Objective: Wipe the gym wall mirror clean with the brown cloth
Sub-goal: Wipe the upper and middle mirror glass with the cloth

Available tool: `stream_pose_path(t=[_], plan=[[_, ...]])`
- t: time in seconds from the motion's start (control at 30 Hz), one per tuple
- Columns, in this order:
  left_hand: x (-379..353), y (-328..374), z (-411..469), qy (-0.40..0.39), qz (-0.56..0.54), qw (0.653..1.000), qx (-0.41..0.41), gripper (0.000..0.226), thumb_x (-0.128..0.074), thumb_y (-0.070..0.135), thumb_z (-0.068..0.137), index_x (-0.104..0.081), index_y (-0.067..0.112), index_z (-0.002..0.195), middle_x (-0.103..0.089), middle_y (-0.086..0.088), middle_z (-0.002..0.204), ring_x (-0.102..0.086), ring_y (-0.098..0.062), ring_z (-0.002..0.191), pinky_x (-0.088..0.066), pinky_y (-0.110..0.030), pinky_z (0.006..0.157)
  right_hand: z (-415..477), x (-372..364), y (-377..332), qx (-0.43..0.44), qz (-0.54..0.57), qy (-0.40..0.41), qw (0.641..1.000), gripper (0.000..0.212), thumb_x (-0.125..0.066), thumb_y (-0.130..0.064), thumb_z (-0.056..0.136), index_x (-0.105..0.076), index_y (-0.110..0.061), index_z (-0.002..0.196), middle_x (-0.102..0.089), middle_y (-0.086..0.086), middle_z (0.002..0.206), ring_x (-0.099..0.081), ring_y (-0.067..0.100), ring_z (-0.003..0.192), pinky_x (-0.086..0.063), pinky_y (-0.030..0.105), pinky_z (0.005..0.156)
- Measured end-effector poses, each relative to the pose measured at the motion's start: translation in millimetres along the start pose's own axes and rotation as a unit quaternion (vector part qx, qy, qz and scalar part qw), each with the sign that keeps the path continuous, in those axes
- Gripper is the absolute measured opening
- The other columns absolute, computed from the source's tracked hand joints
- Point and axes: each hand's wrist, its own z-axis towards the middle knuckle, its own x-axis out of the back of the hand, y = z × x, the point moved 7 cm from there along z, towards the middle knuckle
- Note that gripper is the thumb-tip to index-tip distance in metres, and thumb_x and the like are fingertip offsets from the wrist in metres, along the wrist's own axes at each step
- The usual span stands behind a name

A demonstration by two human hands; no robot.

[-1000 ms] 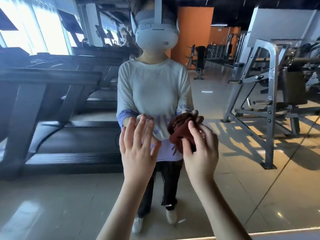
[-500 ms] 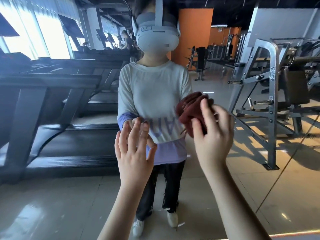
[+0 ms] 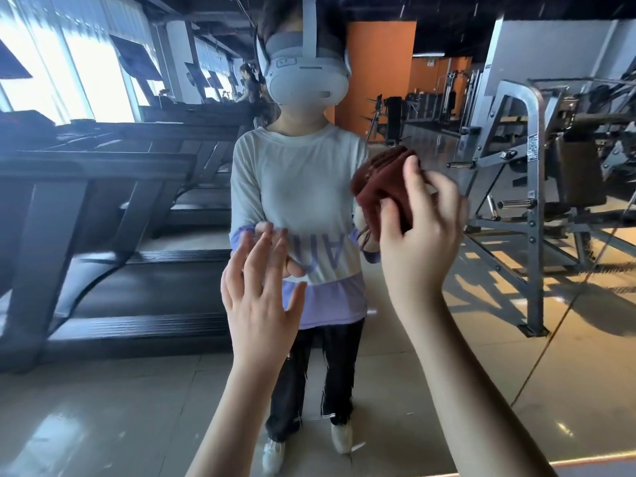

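Treadmills in a row at left; steel weight machine at right; orange wall behind; glossy tiled floor below.

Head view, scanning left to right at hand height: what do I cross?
Reflected treadmills → left hand, fingers spread → right hand gripping the brown cloth → grey steel weight machine.

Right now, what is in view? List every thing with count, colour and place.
mirror: one, clear glass, fills the view ahead
cloth: one, brown, bunched, held up right of centre
treadmills: several, black, reflected at left
weight machine: one, grey, reflected at right
wall: one, orange, reflected at the back
reflected person: one, white top, black trousers, centre
headset: one, white, on the reflected person
left hand: one, fingers spread, raised below centre
right hand: one, gripping the cloth
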Motion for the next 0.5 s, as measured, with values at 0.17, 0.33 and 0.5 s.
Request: stream_pose_path(t=[0.17, 0.33, 0.5], plan=[[-4.1, 8.1, 24.3, 0.018, 0.013, 1.000, 0.007, 0.064, -0.069, 0.035, 0.085, -0.052, 0.012, 0.142, -0.043, -0.007, 0.151, -0.032, -0.031, 0.142, -0.029, -0.047, 0.114, 17.9, -12.9, -31.5, 0.118, 0.014, -0.034, 0.992, 0.038, -0.064, -0.016, 0.086, -0.069, -0.011, 0.123, -0.067, 0.012, 0.109, -0.053, 0.031, 0.091, -0.048, 0.040, 0.074], [-7.0, 6.8, 21.5, 0.027, 0.025, 0.999, -0.003, 0.064, -0.070, 0.034, 0.085, -0.049, 0.015, 0.143, -0.047, -0.009, 0.149, -0.032, -0.031, 0.141, -0.029, -0.048, 0.114, 32.4, 5.8, 9.9, -0.074, 0.032, 0.051, 0.995, 0.040, -0.066, -0.016, 0.085, -0.066, -0.005, 0.123, -0.062, 0.020, 0.111, -0.061, 0.039, 0.099, -0.049, 0.039, 0.081], [-8.3, 8.7, 21.1, 0.027, 0.030, 0.999, -0.003, 0.063, -0.065, 0.037, 0.088, -0.046, 0.015, 0.144, -0.048, -0.011, 0.150, -0.031, -0.031, 0.142, -0.028, -0.048, 0.115, 11.6, -15.7, -31.3, 0.081, 0.016, -0.036, 0.996, 0.038, -0.065, -0.017, 0.086, -0.068, -0.009, 0.123, -0.065, 0.016, 0.111, -0.054, 0.031, 0.096, -0.048, 0.040, 0.078]])
